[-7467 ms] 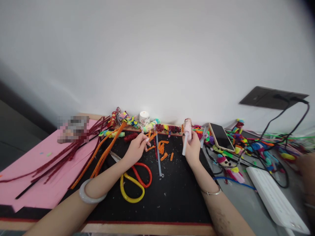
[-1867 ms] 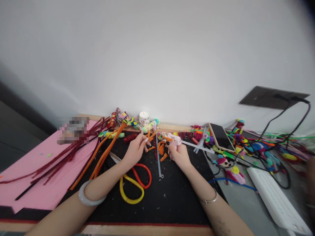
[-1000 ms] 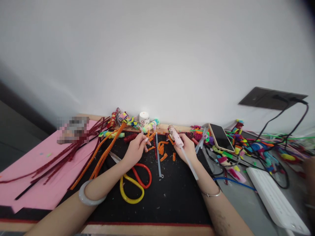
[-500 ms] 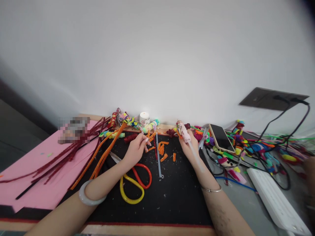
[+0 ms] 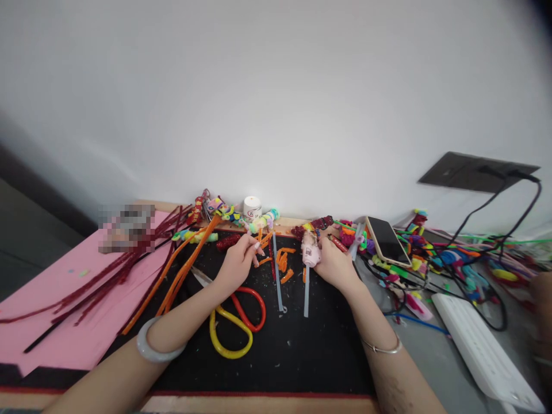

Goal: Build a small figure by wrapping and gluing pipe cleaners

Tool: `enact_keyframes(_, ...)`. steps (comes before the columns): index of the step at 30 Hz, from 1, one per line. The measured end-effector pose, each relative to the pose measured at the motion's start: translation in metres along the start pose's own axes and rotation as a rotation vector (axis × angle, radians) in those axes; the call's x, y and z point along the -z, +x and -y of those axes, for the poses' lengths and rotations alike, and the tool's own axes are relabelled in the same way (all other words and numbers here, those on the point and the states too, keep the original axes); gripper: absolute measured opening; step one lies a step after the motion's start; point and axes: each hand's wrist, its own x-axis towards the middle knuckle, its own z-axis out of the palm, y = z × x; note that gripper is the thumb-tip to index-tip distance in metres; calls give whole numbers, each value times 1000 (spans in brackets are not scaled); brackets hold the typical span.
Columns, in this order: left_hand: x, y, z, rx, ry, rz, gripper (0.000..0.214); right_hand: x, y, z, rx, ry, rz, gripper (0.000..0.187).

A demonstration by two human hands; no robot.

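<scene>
My left hand is closed in a pinch over the black mat; anything between its fingertips is too small to make out. Short orange pipe cleaner pieces lie just right of it. My right hand is closed at the side of a pink glue gun, whose pale glue stick points back toward me. Another translucent glue stick rests between the hands. Scissors with one red and one yellow handle lie spread beneath my left wrist.
Long orange pipe cleaners and dark red ones spread leftward over pink sheets. A white container stands by the wall. Rightward are a phone, colourful pipe cleaner figures, black cables and a white power strip.
My right hand has turned and lowered the glue gun, so its glue stick now hangs over the mat instead of lying along my wrist. My left hand has stayed nearly still.
</scene>
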Motion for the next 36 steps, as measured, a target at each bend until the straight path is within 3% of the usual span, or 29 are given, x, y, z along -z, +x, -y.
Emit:
enact_keyframes(5,-1,0,2,-8,-18,-4,13,7,-2,-4,-54,-14,119,28)
enact_keyframes(13,-1,1,3,-10,-8,-5,15,11,-3,-20,-135,-42,164,36)
enact_keyframes(21,-1,0,0,-7,-14,-5,14,6,-1,-28,-88,-66,128,40)
enact_keyframes(28,-2,1,3,-6,-33,-15,15,14,-2,-39,78,136,34,53)
enact_keyframes(32,-2,1,4,-5,-28,-13,15,22,-2,-33,137,201,-77,37)
enact_keyframes(36,-2,0,3,-7,-24,-11,14,27,-3,-15,150,236,-234,6)
